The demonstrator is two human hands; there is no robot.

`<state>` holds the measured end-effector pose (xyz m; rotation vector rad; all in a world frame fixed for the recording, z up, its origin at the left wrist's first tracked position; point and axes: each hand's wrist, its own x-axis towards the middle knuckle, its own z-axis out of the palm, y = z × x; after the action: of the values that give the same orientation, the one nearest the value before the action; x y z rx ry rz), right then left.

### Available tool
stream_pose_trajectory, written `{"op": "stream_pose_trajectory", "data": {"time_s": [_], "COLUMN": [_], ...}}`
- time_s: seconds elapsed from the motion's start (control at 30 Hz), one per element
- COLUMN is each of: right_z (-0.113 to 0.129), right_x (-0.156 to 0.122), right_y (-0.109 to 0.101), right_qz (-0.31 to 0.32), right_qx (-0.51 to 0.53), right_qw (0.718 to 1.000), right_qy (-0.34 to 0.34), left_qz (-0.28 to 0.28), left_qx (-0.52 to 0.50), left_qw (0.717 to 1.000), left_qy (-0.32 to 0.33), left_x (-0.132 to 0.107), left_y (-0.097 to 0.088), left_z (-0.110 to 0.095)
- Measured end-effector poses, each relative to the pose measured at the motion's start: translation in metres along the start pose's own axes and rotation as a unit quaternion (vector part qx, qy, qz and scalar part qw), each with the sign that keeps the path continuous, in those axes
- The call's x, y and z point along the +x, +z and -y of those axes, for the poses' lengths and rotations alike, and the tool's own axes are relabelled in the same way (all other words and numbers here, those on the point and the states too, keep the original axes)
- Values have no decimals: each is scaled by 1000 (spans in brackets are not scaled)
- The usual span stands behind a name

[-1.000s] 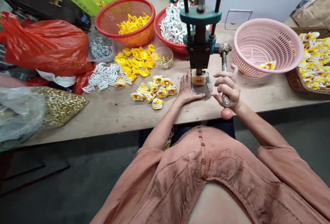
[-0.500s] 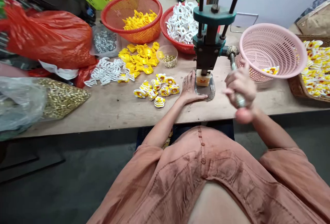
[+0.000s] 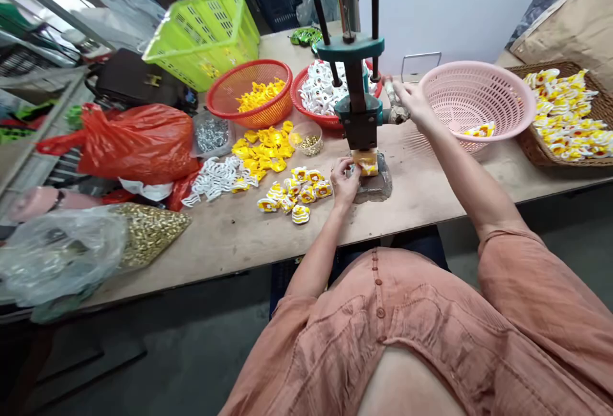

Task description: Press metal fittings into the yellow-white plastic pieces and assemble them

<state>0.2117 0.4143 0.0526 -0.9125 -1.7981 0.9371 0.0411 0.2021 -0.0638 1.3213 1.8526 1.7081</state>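
A green hand press [image 3: 361, 106] stands on the table before me. Under its ram, on the base [image 3: 378, 189], sits a yellow-and-white plastic piece [image 3: 368, 167]. My left hand [image 3: 345, 181] is closed at the left side of that piece, its fingertips pinching the edge. My right hand [image 3: 416, 104] is wrapped round the press lever [image 3: 390, 89], which points away from me; part of the grip is hidden. Left of the press lie several assembled yellow-and-white pieces [image 3: 301, 214], loose yellow parts [image 3: 265, 151] and white wavy strips [image 3: 218, 178].
Behind are red baskets of yellow [image 3: 261, 96] and white parts [image 3: 318, 87], plus a small tub of brass bits [image 3: 309, 141]. At right stand a pink basket [image 3: 479, 94] and a wicker tray [image 3: 541, 148]. Bags [image 3: 153, 231] crowd the left.
My right hand has swung the lever from pointing toward me to pointing away. My left hand has gone from lying spread by the base to pinching the piece under the ram. The view has tilted up.
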Motion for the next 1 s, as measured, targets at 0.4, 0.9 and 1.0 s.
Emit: {"op": "stream_pose_trajectory", "data": {"time_s": [0.4,0.9,1.0], "right_z": [1,24,17], "right_x": [-248,-265,-267], "right_y": [52,74,81], "right_qz": [82,94,137], "right_qx": [211,177,173], "right_qw": [967,975,969], "right_qy": [119,93,111], "left_qz": [159,80,114], "left_qx": [-161,-140,-110], "left_qw": [972,983,985], "left_qy": [-57,-86,-71], "left_x": [-95,-140,-132], "left_y": [-44,-67,-83], "left_z": [-34,-37,-33]}}
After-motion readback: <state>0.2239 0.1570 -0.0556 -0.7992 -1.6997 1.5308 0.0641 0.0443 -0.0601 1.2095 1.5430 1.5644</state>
